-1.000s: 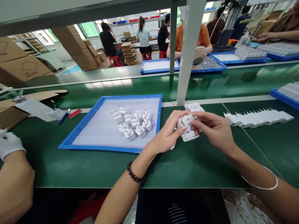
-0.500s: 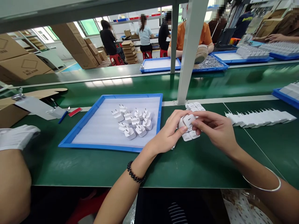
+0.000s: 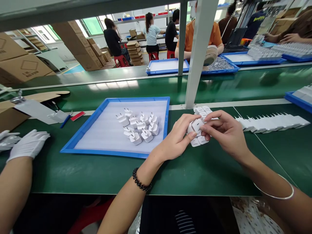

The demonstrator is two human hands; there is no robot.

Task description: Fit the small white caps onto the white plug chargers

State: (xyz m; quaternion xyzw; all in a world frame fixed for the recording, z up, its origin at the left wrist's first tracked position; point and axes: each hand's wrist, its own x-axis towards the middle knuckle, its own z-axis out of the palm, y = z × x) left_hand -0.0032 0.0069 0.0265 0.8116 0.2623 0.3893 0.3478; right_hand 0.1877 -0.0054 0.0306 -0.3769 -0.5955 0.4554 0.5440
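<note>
Wide green table [image 3: 195, 169], and on it a blue tray [image 3: 83, 130] with a loose huddle of white plugs [image 3: 138, 126], prongs up, probably because they sit steadiest on their flat faces. To the right a long row [image 3: 270, 123] lies side by side. A neighbour's gloved hand [image 3: 29, 144] rests far left. Centre stage, left hand [image 3: 176, 138] and right hand [image 3: 226, 133] meet over a small cluster [image 3: 200, 140]. Both grips pinch one charger [image 3: 196, 125] at the fingertips, just above the table, its face tipped toward the eyes, seemingly to keep it in view.

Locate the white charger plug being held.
In the head view, right of centre, the white charger plug is pinched between left hand and right hand, just right of the blue tray.
</note>
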